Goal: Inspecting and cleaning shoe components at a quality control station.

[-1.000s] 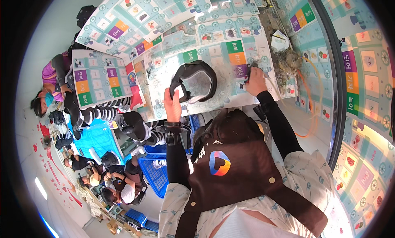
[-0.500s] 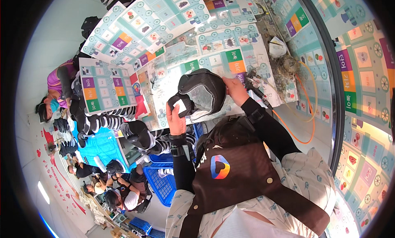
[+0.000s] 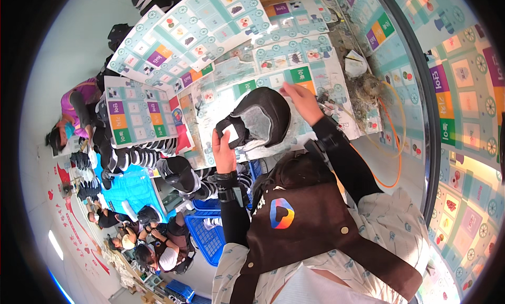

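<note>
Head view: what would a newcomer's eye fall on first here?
Probably the black cap-like piece with a pale grey lining, at mid-picture, held by the left grip with the right grip beside it. Next, perhaps the colourful printed sheets across the top and right. Lower down, the brown apron's emblem and a blue basket left of it stand out.

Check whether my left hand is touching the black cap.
Touching. In the head view, the left hand pinches the black cap beside its white patch.

head-worn fisheye looks down
</note>
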A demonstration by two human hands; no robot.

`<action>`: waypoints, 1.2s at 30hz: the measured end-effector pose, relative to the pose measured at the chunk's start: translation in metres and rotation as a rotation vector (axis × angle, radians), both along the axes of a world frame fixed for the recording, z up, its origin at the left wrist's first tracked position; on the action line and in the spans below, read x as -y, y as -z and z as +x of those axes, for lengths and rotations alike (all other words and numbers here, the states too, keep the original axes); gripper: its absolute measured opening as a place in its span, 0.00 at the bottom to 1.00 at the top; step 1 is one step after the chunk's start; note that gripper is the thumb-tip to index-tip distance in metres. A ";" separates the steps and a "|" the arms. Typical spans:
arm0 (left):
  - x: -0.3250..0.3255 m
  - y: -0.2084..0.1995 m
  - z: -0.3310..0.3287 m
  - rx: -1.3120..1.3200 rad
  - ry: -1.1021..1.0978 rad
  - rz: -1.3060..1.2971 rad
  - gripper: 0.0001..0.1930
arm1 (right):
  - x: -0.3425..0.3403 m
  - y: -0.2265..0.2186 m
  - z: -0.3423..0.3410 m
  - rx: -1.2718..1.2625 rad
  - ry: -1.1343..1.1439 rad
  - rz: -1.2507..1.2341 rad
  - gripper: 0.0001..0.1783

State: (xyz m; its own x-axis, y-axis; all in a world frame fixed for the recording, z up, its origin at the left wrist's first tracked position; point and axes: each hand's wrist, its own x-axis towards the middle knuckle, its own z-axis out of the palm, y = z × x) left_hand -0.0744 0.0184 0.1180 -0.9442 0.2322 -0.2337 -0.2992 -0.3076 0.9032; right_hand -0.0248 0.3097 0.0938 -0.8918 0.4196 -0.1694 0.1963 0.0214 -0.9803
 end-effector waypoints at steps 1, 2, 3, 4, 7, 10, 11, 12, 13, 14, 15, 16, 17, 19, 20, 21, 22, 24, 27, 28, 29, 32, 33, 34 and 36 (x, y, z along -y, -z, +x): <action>0.001 -0.001 0.000 0.025 -0.045 -0.003 0.19 | 0.005 -0.005 0.012 -0.116 0.026 -0.123 0.30; -0.004 -0.002 -0.003 0.024 -0.045 0.001 0.19 | 0.007 0.001 0.025 0.009 -0.067 -0.129 0.36; -0.006 -0.003 -0.004 0.051 -0.048 0.044 0.18 | 0.018 -0.006 0.036 0.037 -0.139 -0.072 0.40; -0.006 -0.004 -0.004 0.078 -0.050 0.088 0.18 | 0.030 -0.006 0.043 -0.001 -0.170 -0.063 0.38; -0.010 -0.006 -0.007 0.149 -0.040 0.124 0.17 | 0.043 0.006 0.045 -0.030 -0.145 -0.095 0.35; -0.017 -0.012 -0.006 0.186 -0.038 0.109 0.17 | 0.039 0.033 0.041 -0.052 -0.099 -0.149 0.34; -0.019 -0.012 -0.009 0.210 -0.030 0.095 0.17 | 0.036 0.047 0.039 -0.080 -0.102 -0.160 0.35; -0.015 -0.007 -0.012 0.221 -0.018 0.093 0.15 | 0.031 0.061 0.044 -0.047 -0.132 -0.174 0.37; -0.010 -0.002 -0.015 0.221 -0.014 0.091 0.15 | 0.019 0.075 0.055 0.035 -0.149 0.126 0.38; -0.004 0.004 -0.020 0.250 -0.015 0.046 0.13 | 0.007 0.099 0.066 -0.002 -0.086 0.517 0.36; 0.004 0.014 -0.023 0.282 -0.022 0.005 0.12 | -0.005 0.114 0.077 0.170 -0.036 0.807 0.32; 0.018 0.025 -0.028 0.311 0.001 -0.047 0.09 | -0.010 0.116 0.086 0.414 0.008 0.991 0.27; 0.012 0.025 -0.030 0.330 -0.027 -0.074 0.08 | -0.022 0.139 0.098 0.526 0.037 1.085 0.26; 0.003 0.030 -0.039 0.349 -0.001 -0.097 0.07 | -0.034 0.175 0.110 0.632 0.027 1.154 0.26; 0.003 0.036 -0.041 0.360 -0.014 -0.097 0.07 | -0.036 0.183 0.114 0.629 0.019 1.150 0.26; 0.004 0.045 -0.046 0.365 -0.026 -0.096 0.07 | -0.038 0.186 0.113 0.578 0.011 1.202 0.26; 0.005 0.053 -0.050 0.368 -0.031 -0.101 0.07 | -0.041 0.189 0.111 0.526 0.005 1.253 0.26; -0.006 0.063 -0.057 0.413 -0.044 -0.119 0.07 | -0.054 0.193 0.108 0.561 0.004 1.219 0.30; -0.010 0.075 -0.061 0.433 -0.027 -0.162 0.08 | -0.075 0.172 0.102 0.414 0.195 0.956 0.29; -0.012 0.079 -0.060 0.423 -0.044 -0.193 0.08 | -0.084 0.152 0.102 0.418 0.185 0.675 0.25; -0.015 0.081 -0.061 0.410 -0.053 -0.221 0.08 | -0.093 0.133 0.102 0.417 0.183 0.397 0.21; -0.026 0.089 -0.063 0.398 -0.019 -0.252 0.08 | -0.082 0.097 0.103 0.217 0.238 -0.301 0.21; -0.027 0.091 -0.063 0.397 -0.027 -0.275 0.09 | -0.071 0.071 0.101 0.108 0.200 -0.488 0.20; -0.031 0.093 -0.062 0.394 -0.011 -0.279 0.09 | -0.065 0.049 0.098 0.174 0.050 -0.434 0.19; -0.038 0.097 -0.062 0.378 -0.005 -0.291 0.09 | -0.045 0.018 0.094 0.172 -0.133 -0.395 0.17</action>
